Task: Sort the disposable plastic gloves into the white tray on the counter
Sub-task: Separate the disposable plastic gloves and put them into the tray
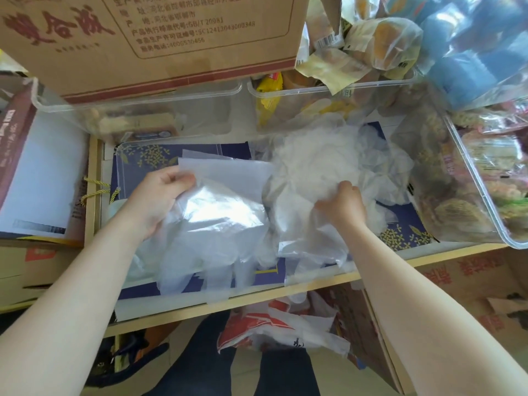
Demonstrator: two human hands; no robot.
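Mid-sort, as far as can be judged. Nearest, at 6 o'clock: the person's legs and a red-and-white plastic bag (274, 330) on the floor below the tabletop (314, 284) edge.

Left hand (160, 195), at 9 o'clock of the work area, fingers curled, pinches a flattened stack of gloves (217, 224) by the cuff end; the glove fingers drape toward 6 o'clock, over the tabletop's front edge. Right hand (341, 205), at 3 o'clock, curled down and grabbing into the loose crumpled glove pile (314, 164).

The tray (120, 150) looks clear-walled, not plainly white, sitting over a blue flowered sheet (143, 158). Cannot tell for certain that this is the target tray. The stack is partly in it; the pile takes up its right half, so most of the gloves look unsorted.

Room is tight:
- 12 o'clock: two clear bins (143, 110), with a cardboard box (160, 38) overhanging the left one.
- 2 to 3 o'clock: snack-filled clear bin (480, 178) crowds the pile.
- 9 o'clock: a book-like box (37, 167) hems in the left side.
- Free space is only the tray's left half and the front edge. Gloves there could slide off to the floor.
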